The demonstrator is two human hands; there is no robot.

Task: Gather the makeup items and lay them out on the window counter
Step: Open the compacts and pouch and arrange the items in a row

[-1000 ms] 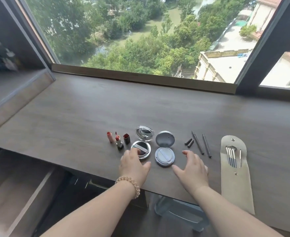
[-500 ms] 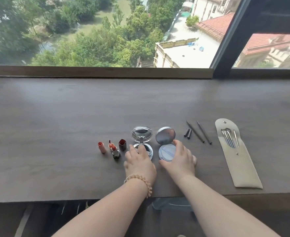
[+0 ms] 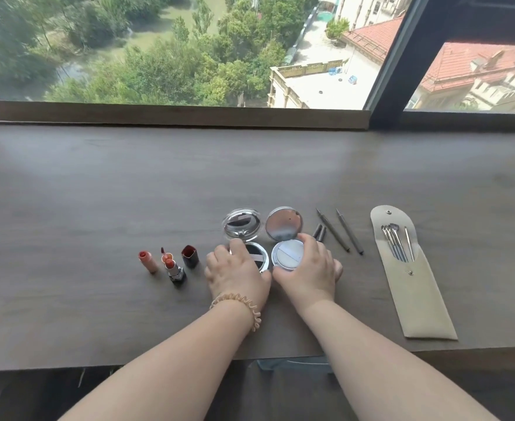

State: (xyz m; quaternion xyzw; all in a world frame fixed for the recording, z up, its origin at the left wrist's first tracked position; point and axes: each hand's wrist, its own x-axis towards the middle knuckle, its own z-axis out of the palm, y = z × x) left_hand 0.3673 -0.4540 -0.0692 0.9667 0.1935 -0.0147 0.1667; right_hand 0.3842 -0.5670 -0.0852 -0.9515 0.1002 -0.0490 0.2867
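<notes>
Two open round compacts lie side by side on the dark wooden window counter [image 3: 98,183]. My left hand [image 3: 236,273] grips the base of the left compact [image 3: 254,256], whose mirrored lid [image 3: 242,227] stands up behind it. My right hand [image 3: 309,270] grips the base of the right compact [image 3: 288,253], which holds a white puff under a silver lid [image 3: 283,223]. Left of my hands stand a pink lipstick [image 3: 148,261], an open lipstick [image 3: 174,268] and a dark red cap [image 3: 189,255]. Two thin pencils [image 3: 339,233] with two small caps [image 3: 319,232] lie to the right.
A beige pouch [image 3: 420,293] with several metal tools [image 3: 397,243] lies at the right. The window sill ledge [image 3: 171,115] runs along the back, with a dark window post [image 3: 398,56] at the right. The counter's front edge is near my forearms.
Both hands moved forward from the counter's front edge onto the two compacts and closed around their bases. The camera view swung right and down.
</notes>
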